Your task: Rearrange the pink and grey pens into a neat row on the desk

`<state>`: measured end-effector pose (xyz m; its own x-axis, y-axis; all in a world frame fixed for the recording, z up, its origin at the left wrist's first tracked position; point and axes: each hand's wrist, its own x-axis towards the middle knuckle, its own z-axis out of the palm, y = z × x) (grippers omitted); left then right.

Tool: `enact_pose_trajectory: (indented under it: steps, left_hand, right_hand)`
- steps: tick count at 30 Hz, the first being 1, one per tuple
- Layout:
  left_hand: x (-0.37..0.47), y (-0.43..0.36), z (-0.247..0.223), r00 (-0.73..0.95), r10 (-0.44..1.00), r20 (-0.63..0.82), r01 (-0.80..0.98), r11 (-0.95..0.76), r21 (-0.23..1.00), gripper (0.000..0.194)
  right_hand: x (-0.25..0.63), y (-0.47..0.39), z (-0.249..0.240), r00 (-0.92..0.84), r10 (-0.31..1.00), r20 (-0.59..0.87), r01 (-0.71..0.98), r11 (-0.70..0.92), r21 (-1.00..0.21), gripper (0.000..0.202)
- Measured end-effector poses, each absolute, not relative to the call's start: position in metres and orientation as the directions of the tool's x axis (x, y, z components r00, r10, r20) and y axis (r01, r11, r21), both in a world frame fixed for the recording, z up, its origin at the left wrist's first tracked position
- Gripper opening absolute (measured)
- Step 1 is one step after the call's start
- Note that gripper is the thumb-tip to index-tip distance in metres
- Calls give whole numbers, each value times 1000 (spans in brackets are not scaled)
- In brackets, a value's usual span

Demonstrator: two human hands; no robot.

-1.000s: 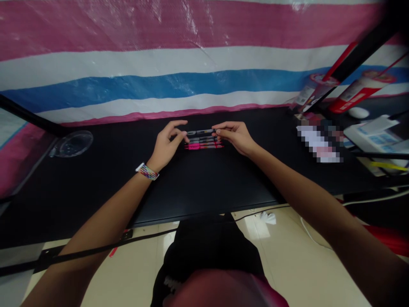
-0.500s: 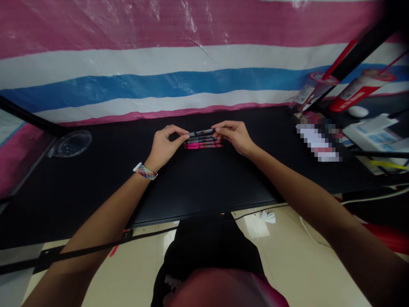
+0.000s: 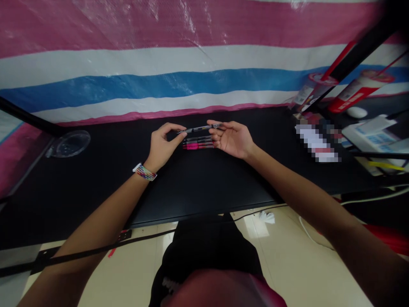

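Note:
A dark pen with a clear barrel (image 3: 200, 128) is held level between both hands, just above the black table. My left hand (image 3: 162, 145) pinches its left end between thumb and fingers. My right hand (image 3: 234, 138) has the right end between thumb and fingertips, its palm turned partly up. Right below the held pen, several pens lie side by side; the nearest is a pink and red pen (image 3: 192, 146), and the right hand's lower fingers cover their right ends.
A clear plastic lid (image 3: 73, 143) lies on the black table (image 3: 198, 183) at the left. At the right are a lidded cup with a red straw (image 3: 315, 87), a red and white cup (image 3: 359, 91), a white mouse (image 3: 357, 112) and papers. A striped sheet hangs behind.
My right hand has rolled so its palm shows, with fingers spread lower over the pens. The held pen has shifted slightly left and up, and more of its clear right end shows.

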<state>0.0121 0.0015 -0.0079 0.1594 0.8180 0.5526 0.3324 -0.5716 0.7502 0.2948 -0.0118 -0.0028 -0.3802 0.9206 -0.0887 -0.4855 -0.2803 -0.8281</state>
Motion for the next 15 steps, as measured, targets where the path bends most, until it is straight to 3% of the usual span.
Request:
enact_pose_trajectory:
  steps: [5,10,15]
  left_hand:
    - [13,1,-8,160,817,554,341,-572,746,24]
    - [15,0,-9,173,815,553,356,-575,736,21]
    - [16,-1,-8,175,812,556,344,-580,738,18]
  right_hand:
    - [290,-10,-9,-310,947,-84,-505,-238,-830,30]
    - [288,-10,-10,-292,954,-70,-527,-221,-821,34]
    - [287,-9,-10,-260,963,-65,-541,-202,-817,24]
